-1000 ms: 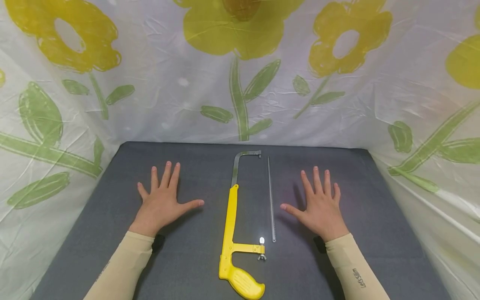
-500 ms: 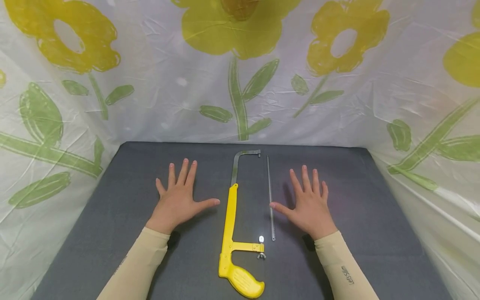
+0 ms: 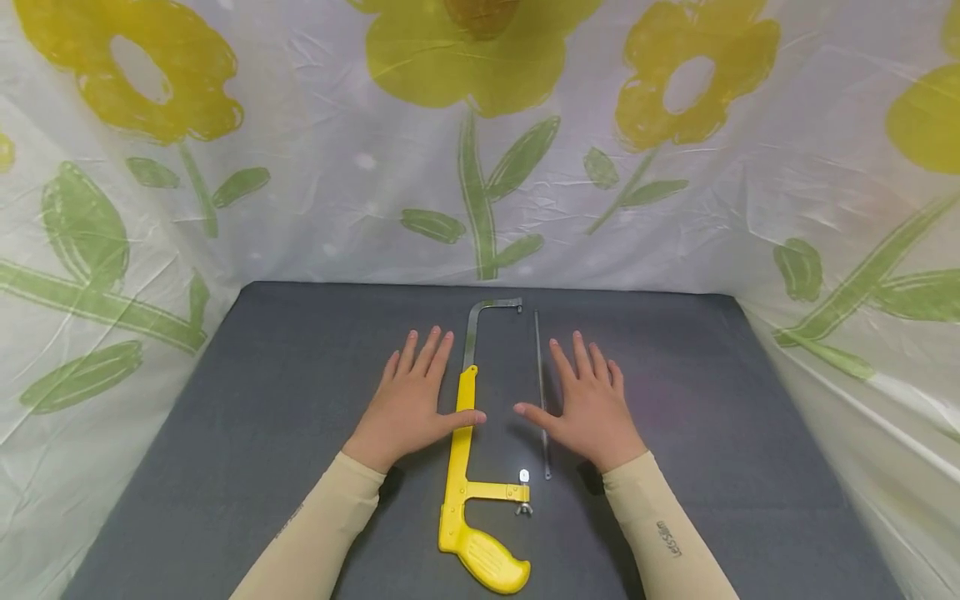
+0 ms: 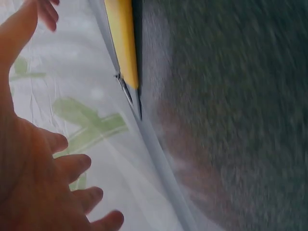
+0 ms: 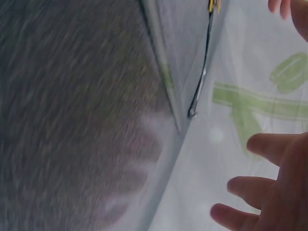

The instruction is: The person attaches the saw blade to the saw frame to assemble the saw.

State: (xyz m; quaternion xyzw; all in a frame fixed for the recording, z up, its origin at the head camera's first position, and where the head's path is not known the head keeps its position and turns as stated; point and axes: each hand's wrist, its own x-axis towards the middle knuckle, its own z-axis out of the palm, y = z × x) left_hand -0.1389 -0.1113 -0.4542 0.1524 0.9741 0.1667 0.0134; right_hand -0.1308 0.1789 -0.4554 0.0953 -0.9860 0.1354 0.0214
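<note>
A hacksaw frame (image 3: 456, 467) with a yellow handle and a bent metal front arm lies on the dark table. To its right lies a thin grey saw blade (image 3: 542, 392), apart from the frame. My left hand (image 3: 408, 408) hovers palm down with fingers spread, its thumb overlapping the yellow bar in the head view. On the other side my right hand (image 3: 592, 412) hovers with spread fingers, its thumb crossing over the blade in that view. Both hands hold nothing. In the left wrist view the yellow bar (image 4: 122, 43) shows beyond the fingers; the right wrist view shows the blade (image 5: 161, 62).
A wing nut (image 3: 523, 508) and a metal post sit at the end of the frame's short yellow arm. White curtains (image 3: 330, 208) with painted flowers hang behind the dark tabletop (image 3: 247, 400) and along both sides.
Both hands have moved inward toward each other, the left to the right and the right to the left, now partly over the frame and blade. Frame and blade stay where they were.
</note>
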